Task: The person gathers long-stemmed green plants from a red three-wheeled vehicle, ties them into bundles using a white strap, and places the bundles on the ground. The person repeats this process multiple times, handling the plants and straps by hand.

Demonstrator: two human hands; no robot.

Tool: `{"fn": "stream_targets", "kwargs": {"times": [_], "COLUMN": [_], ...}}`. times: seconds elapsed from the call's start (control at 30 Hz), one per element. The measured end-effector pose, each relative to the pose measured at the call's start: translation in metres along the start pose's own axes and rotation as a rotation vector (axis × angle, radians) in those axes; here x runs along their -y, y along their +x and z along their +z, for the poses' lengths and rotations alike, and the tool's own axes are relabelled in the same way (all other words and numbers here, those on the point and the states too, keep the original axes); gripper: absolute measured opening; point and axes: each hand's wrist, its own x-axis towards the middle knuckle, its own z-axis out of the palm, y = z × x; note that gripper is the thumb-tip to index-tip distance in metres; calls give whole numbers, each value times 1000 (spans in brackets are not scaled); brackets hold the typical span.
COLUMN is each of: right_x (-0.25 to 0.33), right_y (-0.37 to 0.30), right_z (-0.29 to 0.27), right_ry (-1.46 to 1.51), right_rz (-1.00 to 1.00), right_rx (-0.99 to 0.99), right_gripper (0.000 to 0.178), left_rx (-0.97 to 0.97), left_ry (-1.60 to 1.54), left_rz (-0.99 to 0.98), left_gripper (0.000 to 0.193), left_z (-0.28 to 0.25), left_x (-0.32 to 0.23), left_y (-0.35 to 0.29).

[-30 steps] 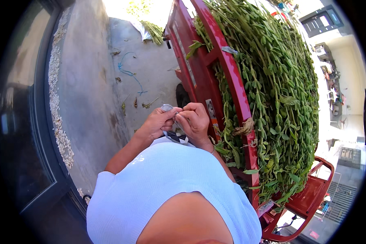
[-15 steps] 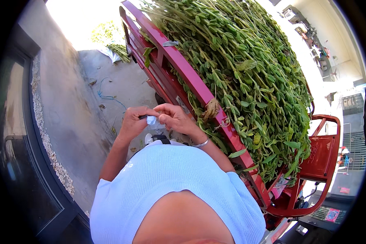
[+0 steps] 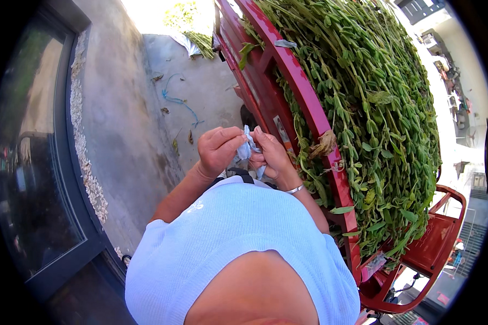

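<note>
Sunlit concrete ground, a dark glass door left, red cart heaped with green plants.

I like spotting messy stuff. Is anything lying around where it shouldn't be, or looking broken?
A few things. A blue string lies loose on the concrete ground, with dry leaf scraps around it. Green plants spill over the red cart's rail. Both hands, left hand and right hand, hold a small pale blue thing. Nothing looks broken.

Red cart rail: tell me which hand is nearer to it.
Right. The right hand is just beside the red cart rail, pinching the pale blue cloth; the left hand holds the cloth's other side, farther away.
</note>
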Motion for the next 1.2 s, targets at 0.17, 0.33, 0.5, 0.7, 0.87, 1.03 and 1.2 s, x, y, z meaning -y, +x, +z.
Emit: {"fn": "stream_targets", "kwargs": {"times": [0.17,0.33,0.5,0.7,0.87,1.03,1.2], "right_x": [-5,-12,-18,-18,-5,-14,-17], "right_y": [4,10,15,12,5,18,23], "right_z": [12,12,9,24,43,39,25], "right_ry": [-77,26,39,-702,-1276,-1281,-1155], "right_rz": [-161,-235,-336,-863,-1009,-1080,-1010], "right_rx": [-156,-116,-132,-183,30,-40,-274], "right_gripper": [15,11,13,8,16,15,8], "left_rx": [47,-58,-103,-100,-75,29,78], "left_ry": [-143,-534,-1063,-1305,-1164,-985,-639], "left_rz": [-116,-444,-771,-1467,-1526,-1426,-1116], "left_gripper": [16,14,5,5,6,6,4], "left_z": [-3,-4,-17,-31,-30,-24,-16], "left_x": [-4,-7,-13,-9,-9,-16,-15], "left_y": [-13,-20,-27,-24,-30,-26,-31]}}
